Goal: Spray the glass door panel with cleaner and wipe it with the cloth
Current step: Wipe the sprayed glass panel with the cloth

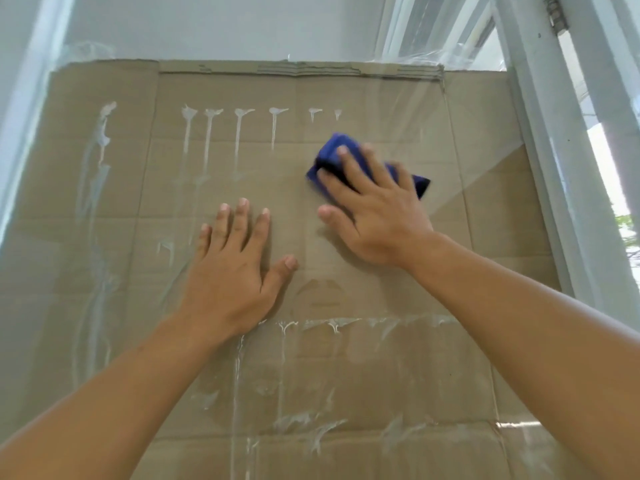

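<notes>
A deep blue cloth (332, 157) is showing under my fingers (349, 168). White cleaner streaks (207, 140) are running in vertical lines down the clear glass (398, 109), with plain brown cardboard (121, 202) showing behind and a pale grey-white frame (540, 133) standing alongside.

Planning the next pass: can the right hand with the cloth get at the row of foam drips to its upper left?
Probably yes. The right hand presses the blue cloth just below that row of foam drips, with bare glass between; the left hand rests lower, out of the way.
</notes>
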`<state>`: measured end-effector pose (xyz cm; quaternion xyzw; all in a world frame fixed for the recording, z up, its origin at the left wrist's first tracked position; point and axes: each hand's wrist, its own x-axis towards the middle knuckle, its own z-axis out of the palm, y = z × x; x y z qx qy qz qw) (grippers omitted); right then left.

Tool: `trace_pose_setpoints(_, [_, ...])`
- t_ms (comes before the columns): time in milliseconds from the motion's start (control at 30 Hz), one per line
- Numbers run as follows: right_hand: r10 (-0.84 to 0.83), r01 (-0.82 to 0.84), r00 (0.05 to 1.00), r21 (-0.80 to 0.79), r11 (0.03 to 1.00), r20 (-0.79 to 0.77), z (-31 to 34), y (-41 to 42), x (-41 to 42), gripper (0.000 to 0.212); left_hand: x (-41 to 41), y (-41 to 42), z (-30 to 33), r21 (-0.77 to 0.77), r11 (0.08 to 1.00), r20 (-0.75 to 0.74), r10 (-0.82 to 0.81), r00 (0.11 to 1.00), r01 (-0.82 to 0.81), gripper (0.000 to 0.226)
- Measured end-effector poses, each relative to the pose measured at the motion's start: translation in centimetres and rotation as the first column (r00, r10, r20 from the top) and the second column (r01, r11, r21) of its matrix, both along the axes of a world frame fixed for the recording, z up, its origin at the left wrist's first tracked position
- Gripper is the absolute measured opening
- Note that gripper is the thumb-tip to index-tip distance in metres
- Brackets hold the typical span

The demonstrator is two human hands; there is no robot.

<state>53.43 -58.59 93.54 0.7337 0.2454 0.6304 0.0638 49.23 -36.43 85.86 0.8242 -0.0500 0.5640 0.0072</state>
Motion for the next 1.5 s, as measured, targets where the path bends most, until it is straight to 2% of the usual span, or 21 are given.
trace_pose_setpoints(67, [0.014, 0.012, 0.996, -0.281, 0.96, 0.088, -0.6, -0.6, 0.8, 0.065, 0.0, 0.0, 0.0, -0.005, 1.0, 0.008, -0.005, 1.0, 0.005, 0.088])
trace_pose_setpoints(100, [0.01, 0.023, 0.994, -0.283, 0.959, 0.113, -0.4, -1.2, 1.0, 0.064, 0.0, 0.0, 0.1, -0.007, 1.0, 0.008, -0.007, 1.0, 0.007, 0.089])
trace_pose_setpoints(167, [-0.006, 0.007, 0.993, -0.01, 1.0, 0.114, 0.5, -2.0, 1.3, 0.064, -0.1, 0.0, 0.1, 0.003, 1.0, 0.003, 0.005, 1.0, -0.005, 0.09])
trace_pose_setpoints(267, [0.025, 0.007, 0.997, 0.429, 0.903, -0.069, 1.3, -1.0, 0.4, 0.067, -0.1, 0.1, 0.1, 0.007, 1.0, 0.002, 0.007, 1.0, -0.007, 0.088])
trace_pose_setpoints(300, [0.03, 0.006, 0.996, 0.405, 0.914, -0.083, 1.2, -0.2, 0.1, 0.071, -0.1, 0.1, 0.1, 0.005, 1.0, 0.004, 0.005, 1.0, -0.005, 0.088])
trace_pose_setpoints(367, [0.03, -0.031, 1.0, 0.093, 0.995, 0.006, 0.5, 0.6, 0.0, 0.076, 0.0, 0.1, 0.0, 0.002, 1.0, 0.006, 0.005, 1.0, -0.005, 0.088])
trace_pose_setpoints(467, [0.039, 0.013, 0.988, -0.336, 0.942, 0.15, 0.2, -0.9, 1.2, 0.067, 0.0, 0.5, 0.1, -0.002, 1.0, -0.002, -0.022, 1.0, 0.022, 0.09])
trace_pose_setpoints(567, [-0.01, 0.007, 0.99, 0.021, 1.0, 0.137, 1.2, -2.0, 1.5, 0.065, -0.2, 1.3, 0.2, 0.024, 0.997, -0.015, -0.067, 0.998, 0.068, 0.092])
trace_pose_setpoints(633, [0.014, -0.005, 1.0, 0.383, 0.924, -0.021, 1.8, -1.0, 0.7, 0.066, -0.3, 1.8, 0.3, 0.047, 0.996, -0.017, -0.077, 0.997, 0.077, 0.092])
trace_pose_setpoints(700, [0.067, -0.005, 0.992, 0.482, 0.876, -0.11, 1.9, 1.2, -0.1, 0.07, -0.5, 2.0, 0.4, 0.062, 0.995, -0.008, -0.083, 0.997, 0.083, 0.093])
trace_pose_setpoints(800, [0.026, -0.027, 1.0, 0.112, 0.993, 0.006, 0.4, 3.2, -0.2, 0.072, -0.8, 2.3, 0.6, 0.076, 0.991, 0.001, -0.109, 0.994, 0.109, 0.094])
trace_pose_setpoints(900, [0.035, 0.027, 0.981, -0.315, 0.949, 0.189, -0.3, 1.6, 1.1, 0.064, -1.1, 2.8, 0.8, 0.1, 0.987, 0.0, -0.13, 0.992, 0.129, 0.093])
trace_pose_setpoints(933, [0.029, 0.035, 0.977, -0.29, 0.956, 0.212, 0.1, 0.8, 1.5, 0.062, -1.1, 3.0, 0.9, 0.114, 0.985, 0.0, -0.133, 0.991, 0.133, 0.093])
trace_pose_setpoints(1000, [-0.014, 0.011, 0.984, 0.018, 1.0, 0.175, 0.7, 0.2, 1.4, 0.063, -1.2, 3.5, 1.0, 0.13, 0.98, 0.01, -0.153, 0.988, 0.15, 0.093])
trace_pose_setpoints(1067, [0.015, -0.012, 1.0, 0.452, 0.892, -0.002, 1.3, 1.1, 0.8, 0.065, -1.2, 3.8, 1.2, 0.13, 0.976, 0.025, -0.179, 0.984, 0.174, 0.092])
trace_pose_setpoints(1133, [0.1, -0.017, 0.989, 0.596, 0.803, -0.106, 1.5, 3.2, -0.3, 0.068, -1.2, 4.0, 1.4, 0.13, 0.972, 0.045, -0.201, 0.979, 0.194, 0.091])
trace_pose_setpoints(1233, [0.045, -0.045, 0.999, 0.174, 0.984, 0.001, 0.5, 4.8, -0.4, 0.068, -1.3, 4.4, 1.9, 0.119, 0.968, 0.07, -0.228, 0.971, 0.219, 0.089])
trace_pose_setpoints(1300, [0.02, -0.001, 0.992, -0.151, 0.988, 0.126, 0.1, 3.8, 0.4, 0.066, -1.4, 5.1, 2.1, 0.102, 0.971, 0.085, -0.225, 0.971, 0.217, 0.088])
trace_pose_setpoints(1333, [0.005, 0.023, 0.986, -0.17, 0.985, 0.166, 0.2, 3.1, 0.7, 0.066, -1.4, 5.6, 2.3, 0.094, 0.972, 0.098, -0.223, 0.97, 0.214, 0.089])
trace_pose_setpoints(1400, [-0.037, 0.019, 0.989, 0.126, 0.992, 0.141, 1.0, 2.5, 0.9, 0.065, -1.4, 6.6, 2.6, 0.079, 0.973, 0.123, -0.227, 0.966, 0.218, 0.091])
trace_pose_setpoints(1500, [0.103, -0.015, 0.99, 0.638, 0.769, -0.101, 2.4, 4.8, -0.2, 0.068, -1.3, 8.2, 2.9, 0.051, 0.974, 0.124, -0.224, 0.967, 0.219, 0.093])
